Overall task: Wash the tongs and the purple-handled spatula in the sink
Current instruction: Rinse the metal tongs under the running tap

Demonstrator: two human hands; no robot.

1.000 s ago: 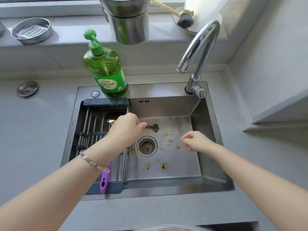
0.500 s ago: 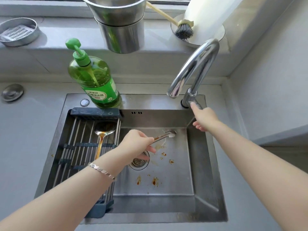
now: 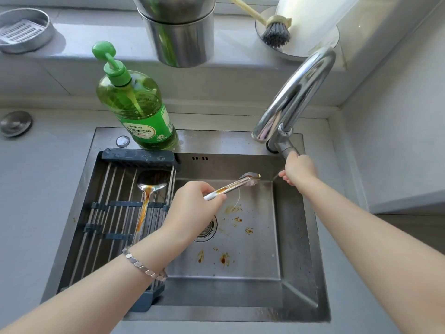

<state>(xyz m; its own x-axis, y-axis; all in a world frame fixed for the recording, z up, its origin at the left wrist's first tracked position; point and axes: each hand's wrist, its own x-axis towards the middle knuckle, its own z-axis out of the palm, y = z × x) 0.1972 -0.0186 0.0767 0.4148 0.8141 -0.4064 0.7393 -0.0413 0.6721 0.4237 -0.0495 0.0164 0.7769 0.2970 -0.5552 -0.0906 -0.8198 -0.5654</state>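
the right hand (image 3: 299, 168) has left the basin floor and gone up to the tap at the upper right of the frame, and the left hand (image 3: 192, 208) has swung the slim, sauce-streaked steel tongs (image 3: 237, 186) from the drain towards the back right corner.

now the left hand's grip is clenched round the near end of the tongs. their tips hang in the air above the floor of the stainless steel sink (image 3: 296, 237), below and a little left of the spout of the curved chrome faucet (image 3: 301, 90). the right hand's grip looks wrapped round the end of the short steel faucet lever (image 3: 285, 147), though the fingers are partly hidden.

no water shows at the spout, so the wash seems barely begun. the tongs carry brown streaks, and orange-brown spatters (image 3: 224, 259) dot the basin near the round drain (image 3: 207, 230). the long steel spatula (image 3: 153, 180) lies untouched on the dark roll-up wire rack (image 3: 137, 156) over the left half of the sink. its shaft is stained brown and its purple handle is hidden under the left forearm. the green pump bottle of dish soap (image 3: 134, 107) stands on the sink's back ledge, not yet used as far as one can judge.

what is left, i judge: turn on the water, then soap and rinse both tools.
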